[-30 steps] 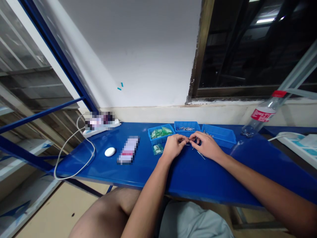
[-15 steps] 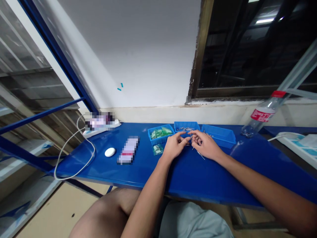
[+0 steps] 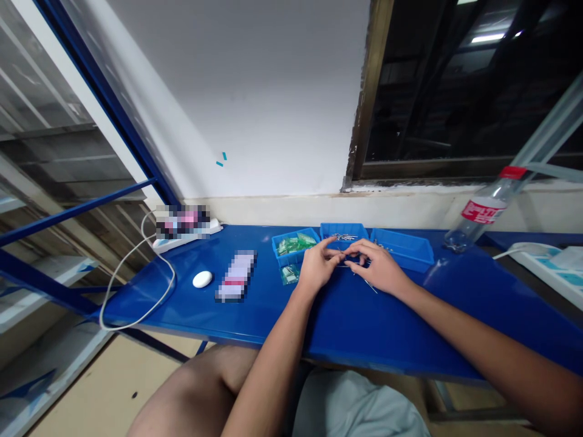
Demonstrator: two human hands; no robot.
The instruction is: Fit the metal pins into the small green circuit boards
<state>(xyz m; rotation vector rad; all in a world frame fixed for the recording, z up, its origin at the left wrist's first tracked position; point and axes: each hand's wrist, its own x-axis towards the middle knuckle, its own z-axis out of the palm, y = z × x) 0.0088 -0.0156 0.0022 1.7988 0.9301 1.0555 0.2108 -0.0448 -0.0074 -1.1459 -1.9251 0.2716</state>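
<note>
shifting right hand (image 3: pixel 379 266) thumb leftward since half a second ago, up close to left hand (image 3: pixel 317 265) fingertips; can't tell if clamped on anything, too tiny. got loose metal pins (image 3: pixel 371 286) by right palm on blue table (image 3: pixel 364 331), similar ones in blue bin (image 3: pixel 344 228) behind.

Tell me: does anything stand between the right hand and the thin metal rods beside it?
Nothing visible does: the thin metal rods lie on the blue table beside the right hand, and the blue trays stand beyond both.
</note>
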